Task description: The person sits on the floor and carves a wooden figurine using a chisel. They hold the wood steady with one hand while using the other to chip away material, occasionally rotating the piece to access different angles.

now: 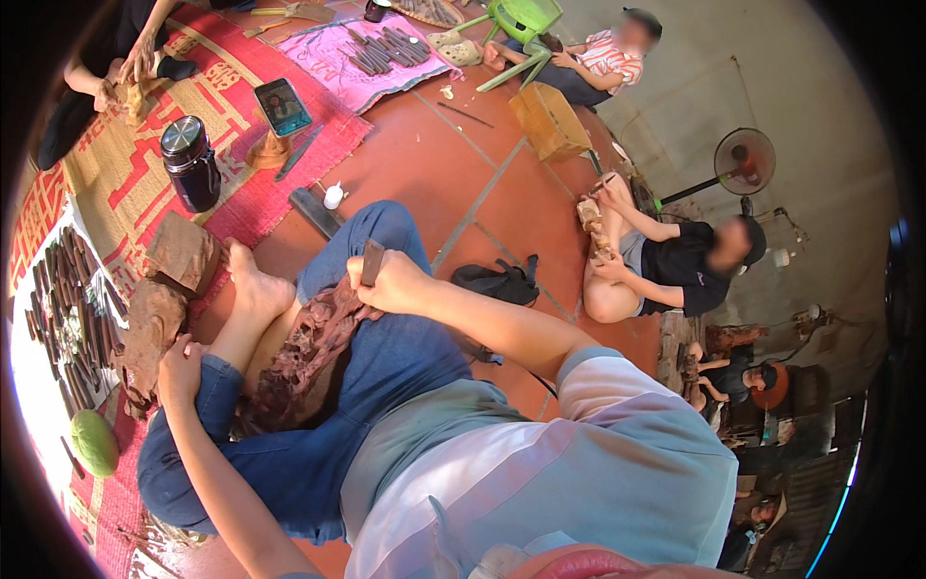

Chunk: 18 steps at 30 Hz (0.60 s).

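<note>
My right hand [394, 282] is closed round a carving tool [371, 261], whose short brown handle sticks up above the fist; its working end is hidden. Beneath that fist lies a reddish-brown wood carving [304, 352] with a knotty, pierced surface, propped across my crossed legs. My left hand [179, 372] rests by my shin at the rolled jeans cuff, its fingers loosely bent and holding no tool. Beside it is a rough wood block [149, 333]. Another squared wood block [181, 253] sits just beyond, near my bare foot.
Many dark-handled tools [72, 318] lie on a white cloth at left, near a green melon-like fruit [95, 444]. A dark flask [191, 164] and a phone [283, 106] stand on the patterned mat [241, 63]. Other people work at right, near a fan [744, 161].
</note>
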Motion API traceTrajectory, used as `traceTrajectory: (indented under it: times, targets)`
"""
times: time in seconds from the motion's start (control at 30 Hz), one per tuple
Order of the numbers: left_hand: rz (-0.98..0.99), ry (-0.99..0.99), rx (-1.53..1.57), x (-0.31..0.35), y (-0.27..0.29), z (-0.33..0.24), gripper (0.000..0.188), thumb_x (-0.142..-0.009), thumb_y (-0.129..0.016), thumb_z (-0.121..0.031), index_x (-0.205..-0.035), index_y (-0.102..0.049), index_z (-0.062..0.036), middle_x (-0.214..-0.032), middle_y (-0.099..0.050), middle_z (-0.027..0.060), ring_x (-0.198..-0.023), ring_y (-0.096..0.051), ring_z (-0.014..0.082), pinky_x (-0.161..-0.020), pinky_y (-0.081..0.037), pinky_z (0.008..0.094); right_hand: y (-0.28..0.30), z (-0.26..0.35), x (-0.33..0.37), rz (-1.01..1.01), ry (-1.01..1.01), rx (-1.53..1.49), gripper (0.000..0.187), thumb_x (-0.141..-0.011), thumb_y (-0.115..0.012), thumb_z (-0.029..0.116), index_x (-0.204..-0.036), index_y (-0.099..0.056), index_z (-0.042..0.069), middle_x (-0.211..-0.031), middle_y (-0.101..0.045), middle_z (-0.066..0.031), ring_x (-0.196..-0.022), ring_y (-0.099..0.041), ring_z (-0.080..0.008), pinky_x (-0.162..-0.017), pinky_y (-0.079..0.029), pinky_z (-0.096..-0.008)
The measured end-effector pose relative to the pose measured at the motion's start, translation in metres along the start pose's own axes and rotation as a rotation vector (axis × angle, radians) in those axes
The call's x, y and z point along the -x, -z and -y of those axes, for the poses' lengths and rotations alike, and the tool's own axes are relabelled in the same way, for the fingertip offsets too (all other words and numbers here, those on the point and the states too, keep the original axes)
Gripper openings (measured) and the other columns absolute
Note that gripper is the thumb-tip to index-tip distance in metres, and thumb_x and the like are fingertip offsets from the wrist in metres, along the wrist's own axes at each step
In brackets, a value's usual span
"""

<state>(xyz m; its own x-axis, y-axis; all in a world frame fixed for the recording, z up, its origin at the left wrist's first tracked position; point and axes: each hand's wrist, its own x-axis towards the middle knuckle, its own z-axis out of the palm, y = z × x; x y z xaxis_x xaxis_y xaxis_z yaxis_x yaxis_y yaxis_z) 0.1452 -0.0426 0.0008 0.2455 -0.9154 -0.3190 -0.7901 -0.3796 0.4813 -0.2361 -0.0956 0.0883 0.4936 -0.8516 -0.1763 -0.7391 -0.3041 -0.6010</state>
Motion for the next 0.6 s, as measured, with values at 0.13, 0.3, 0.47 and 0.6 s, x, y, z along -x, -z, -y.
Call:
traceTrajectory:
  times: [0.13, 0.3, 0.47, 0.6]
  targets:
    - [0.007, -0.001, 0.005, 0.005, 0.004, -0.005, 0.042, -0.087, -0.055, -0.032, -0.119, -0.064, -0.0066, -0.112, -0.065, 0.0224, -0.108, -0.062, 0.0367, -0.093, -0.047, 0.0417, -0.008, 0.000, 0.006, -0.100, 0.131, 0.076, 0.007, -0.079, -0.060, 0.009, -0.081, -0.053, 0.010, -0.070, -0.064, -0.0124, -0.072, -0.067, -0.0313, -0.068, -0.055, -0.0414]
    - [-0.012, -0.005, -0.004, 0.003, 0.001, 0.002, 0.042, -0.086, -0.055, -0.032, -0.119, -0.064, -0.0068, -0.111, -0.065, 0.0222, -0.107, -0.062, 0.0368, -0.092, -0.047, 0.0417, -0.001, -0.003, 0.000, -0.084, 0.196, 0.101, 0.007, -0.076, -0.060, 0.007, -0.081, -0.054, 0.010, -0.070, -0.063, -0.0119, -0.074, -0.066, -0.0321, -0.064, -0.052, -0.0416]
    - [-0.009, -0.003, 0.002, 0.003, 0.001, 0.001, 0.042, -0.086, -0.055, -0.031, -0.119, -0.064, -0.0076, -0.111, -0.066, 0.0223, -0.107, -0.062, 0.0369, -0.092, -0.047, 0.0423, 0.007, -0.001, 0.001, -0.050, 0.249, 0.064, 0.007, -0.076, -0.059, 0.007, -0.081, -0.054, 0.008, -0.072, -0.063, -0.0095, -0.073, -0.066, -0.0306, -0.061, -0.051, -0.0400]
    - [0.006, 0.018, -0.014, 0.004, 0.003, -0.007, 0.042, -0.086, -0.055, -0.032, -0.119, -0.064, -0.0084, -0.110, -0.066, 0.0225, -0.107, -0.062, 0.0368, -0.092, -0.048, 0.0424, 0.013, -0.014, -0.001, -0.109, 0.306, 0.049, 0.005, -0.077, -0.060, 0.007, -0.080, -0.055, 0.008, -0.073, -0.063, -0.0084, -0.071, -0.065, -0.0298, -0.061, -0.050, -0.0390]
